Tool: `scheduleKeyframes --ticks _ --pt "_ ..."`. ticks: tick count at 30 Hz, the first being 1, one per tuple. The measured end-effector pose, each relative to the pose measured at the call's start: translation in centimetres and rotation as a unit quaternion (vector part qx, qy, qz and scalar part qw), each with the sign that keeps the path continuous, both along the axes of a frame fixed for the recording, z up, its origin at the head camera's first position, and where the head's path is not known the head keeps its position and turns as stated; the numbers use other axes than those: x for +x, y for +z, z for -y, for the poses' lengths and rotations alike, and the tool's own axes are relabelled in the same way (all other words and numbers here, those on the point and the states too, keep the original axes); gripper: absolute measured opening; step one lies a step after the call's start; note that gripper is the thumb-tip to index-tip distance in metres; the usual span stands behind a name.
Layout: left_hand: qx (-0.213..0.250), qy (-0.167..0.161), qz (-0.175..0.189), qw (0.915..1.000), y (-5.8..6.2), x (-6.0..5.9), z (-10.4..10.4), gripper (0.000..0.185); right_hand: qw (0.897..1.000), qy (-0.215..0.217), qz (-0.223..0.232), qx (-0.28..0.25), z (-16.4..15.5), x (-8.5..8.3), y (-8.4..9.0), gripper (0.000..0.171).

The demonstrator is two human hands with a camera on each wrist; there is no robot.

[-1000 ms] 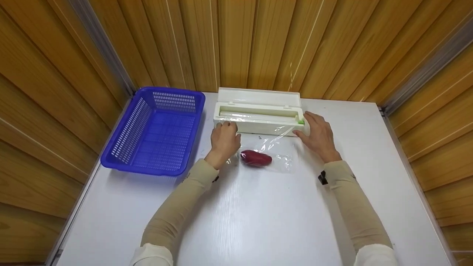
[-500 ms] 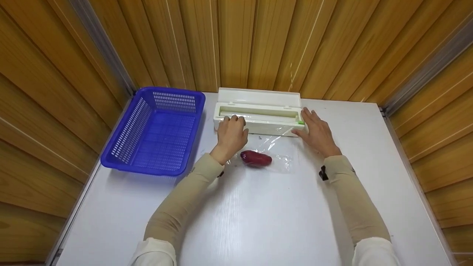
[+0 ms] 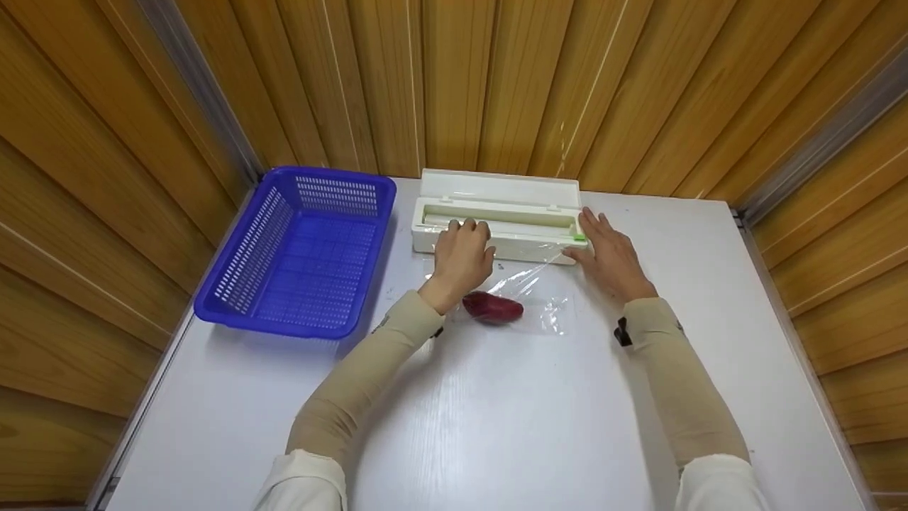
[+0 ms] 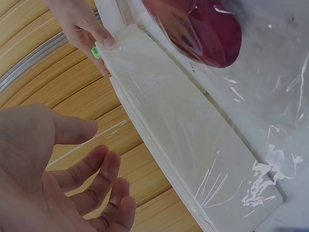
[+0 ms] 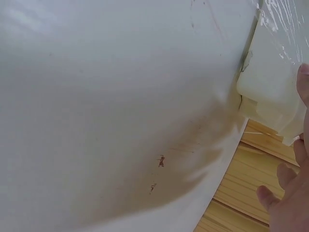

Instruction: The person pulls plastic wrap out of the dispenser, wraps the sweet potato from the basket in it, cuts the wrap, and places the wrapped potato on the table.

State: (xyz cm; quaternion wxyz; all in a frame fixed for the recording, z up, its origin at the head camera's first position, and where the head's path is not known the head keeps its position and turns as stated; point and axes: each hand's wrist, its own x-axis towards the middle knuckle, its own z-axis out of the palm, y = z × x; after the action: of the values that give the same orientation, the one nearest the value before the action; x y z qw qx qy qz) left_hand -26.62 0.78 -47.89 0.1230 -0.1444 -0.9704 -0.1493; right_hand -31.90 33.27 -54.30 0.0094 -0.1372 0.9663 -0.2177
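The cling-film dispenser [image 3: 496,226] lies at the far edge of the counter [image 3: 496,426], lid open, with your two hands at its front wall. A sheet of cling film [image 3: 528,294] runs from the dispenser toward you across the counter. Your left hand [image 3: 462,257] sits over the left part of the front wall; the left wrist view shows its fingers [image 4: 104,186] spread and relaxed, so this grip is wide open and holds nothing. Whether the fingertips touch the dispenser cannot be determined. Your right hand [image 3: 610,259] is at the dispenser's right end, by the green cutter tab [image 3: 579,238]. Its fingers lie straight; the thumb tip [image 4: 107,41] presses on the corner beside the tab. This grip is also open and clasps nothing.

A red sweet potato [image 3: 493,308] lies on the film, just on your side of the left hand and between both forearms. A blue plastic basket [image 3: 301,252] stands on the counter to the left of the left hand, near the dispenser's left end. Wooden panelling [image 3: 454,78] rises behind the dispenser.
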Motion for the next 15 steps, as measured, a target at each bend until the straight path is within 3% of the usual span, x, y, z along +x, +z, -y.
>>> scheduleKeyframes --ticks 15 --pt "0.002 -0.033 -0.022 0.9992 -0.7 -0.8 -2.5 0.020 1.000 0.015 -0.015 0.023 -0.1 -0.3 0.0 0.088"
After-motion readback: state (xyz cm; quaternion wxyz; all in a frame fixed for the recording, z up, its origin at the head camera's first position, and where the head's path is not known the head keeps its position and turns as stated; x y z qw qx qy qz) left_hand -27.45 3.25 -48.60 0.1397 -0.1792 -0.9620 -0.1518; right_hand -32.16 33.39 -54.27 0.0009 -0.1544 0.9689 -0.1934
